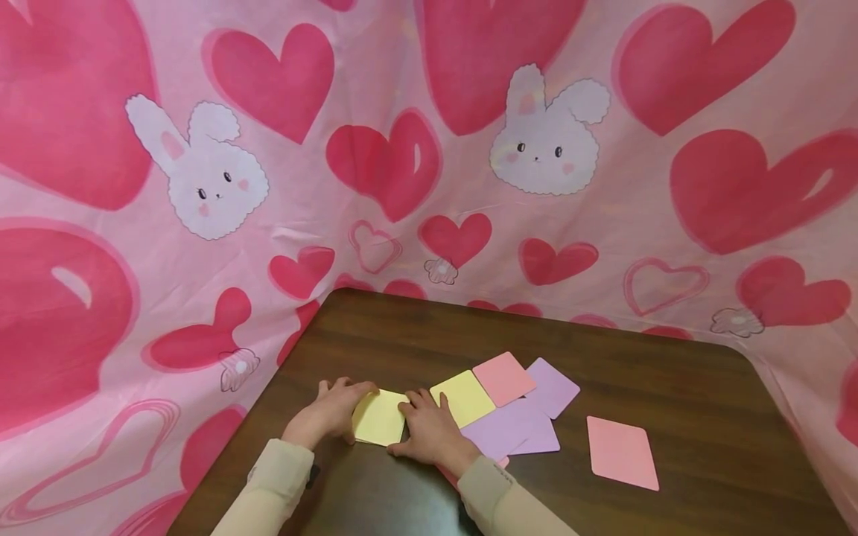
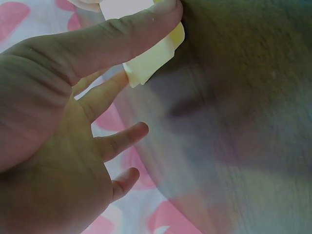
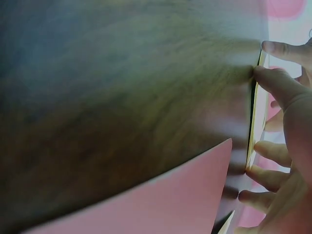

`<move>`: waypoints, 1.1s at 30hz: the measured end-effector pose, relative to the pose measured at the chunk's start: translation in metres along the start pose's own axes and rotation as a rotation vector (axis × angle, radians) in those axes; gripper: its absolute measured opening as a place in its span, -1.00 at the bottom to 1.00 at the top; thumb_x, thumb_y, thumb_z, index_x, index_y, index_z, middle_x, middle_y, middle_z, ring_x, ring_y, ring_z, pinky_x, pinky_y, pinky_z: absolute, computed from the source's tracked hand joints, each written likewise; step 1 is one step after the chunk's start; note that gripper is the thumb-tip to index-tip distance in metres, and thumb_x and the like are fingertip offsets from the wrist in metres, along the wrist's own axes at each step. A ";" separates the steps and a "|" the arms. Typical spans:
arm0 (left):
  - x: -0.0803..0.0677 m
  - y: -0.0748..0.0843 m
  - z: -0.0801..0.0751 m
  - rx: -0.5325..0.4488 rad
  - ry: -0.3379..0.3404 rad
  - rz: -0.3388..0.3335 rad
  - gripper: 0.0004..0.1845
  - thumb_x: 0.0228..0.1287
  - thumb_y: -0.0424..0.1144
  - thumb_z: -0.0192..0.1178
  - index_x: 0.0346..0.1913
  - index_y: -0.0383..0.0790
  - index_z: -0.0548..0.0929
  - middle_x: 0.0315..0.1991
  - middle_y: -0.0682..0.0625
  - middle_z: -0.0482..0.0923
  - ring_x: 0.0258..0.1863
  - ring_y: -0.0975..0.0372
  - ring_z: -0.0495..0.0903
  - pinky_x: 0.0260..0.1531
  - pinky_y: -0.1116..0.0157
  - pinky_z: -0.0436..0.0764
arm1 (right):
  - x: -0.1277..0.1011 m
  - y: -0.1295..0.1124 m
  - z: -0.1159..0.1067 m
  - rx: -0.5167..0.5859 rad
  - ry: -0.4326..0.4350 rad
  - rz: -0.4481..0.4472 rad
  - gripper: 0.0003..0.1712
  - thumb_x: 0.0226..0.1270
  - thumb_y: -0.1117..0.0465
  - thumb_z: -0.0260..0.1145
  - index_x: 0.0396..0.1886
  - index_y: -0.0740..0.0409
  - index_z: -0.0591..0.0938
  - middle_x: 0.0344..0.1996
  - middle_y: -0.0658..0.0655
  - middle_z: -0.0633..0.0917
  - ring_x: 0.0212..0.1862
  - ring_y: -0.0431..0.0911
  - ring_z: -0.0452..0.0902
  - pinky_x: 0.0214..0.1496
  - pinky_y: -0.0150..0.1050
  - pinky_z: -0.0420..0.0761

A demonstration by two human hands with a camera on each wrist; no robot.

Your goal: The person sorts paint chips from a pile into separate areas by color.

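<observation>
A small stack of yellow cards lies near the front left of the dark wooden table. My left hand holds its left edge; in the left wrist view the thumb presses on the yellow stack with the index finger behind it. My right hand lies palm down at the stack's right edge. Its thumb and fingertips touch the thin edge of the yellow stack. A pink card sits under the right wrist.
More cards are spread to the right of my hands: a yellow card, a pink card, two purple cards, and a lone pink card. Pink heart-and-bunny cloth hangs behind and around the table.
</observation>
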State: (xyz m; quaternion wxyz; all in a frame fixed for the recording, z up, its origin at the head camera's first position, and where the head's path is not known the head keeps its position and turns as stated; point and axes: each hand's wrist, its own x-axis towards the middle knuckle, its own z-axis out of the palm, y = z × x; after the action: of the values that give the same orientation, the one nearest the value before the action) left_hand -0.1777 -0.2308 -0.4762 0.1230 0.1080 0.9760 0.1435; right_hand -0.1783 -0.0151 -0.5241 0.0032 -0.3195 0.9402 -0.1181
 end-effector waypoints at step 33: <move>0.030 0.102 0.011 -0.058 0.105 0.214 -0.14 0.01 0.01 0.57 0.40 -0.13 0.46 0.43 -0.19 0.36 0.36 -0.29 0.30 0.15 -0.39 0.33 | -0.073 0.105 -0.063 0.235 0.182 0.207 -0.06 0.00 -0.14 0.61 0.35 0.16 0.51 0.47 0.23 0.36 0.52 0.34 0.11 0.37 0.49 0.07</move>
State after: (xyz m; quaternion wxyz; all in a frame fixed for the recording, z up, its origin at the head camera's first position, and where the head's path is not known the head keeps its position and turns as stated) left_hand -0.1850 -0.1256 -0.4617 0.0591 0.2001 0.9595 0.1893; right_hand -0.1888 0.1234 -0.4916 -0.0323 -0.2066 0.9442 -0.2547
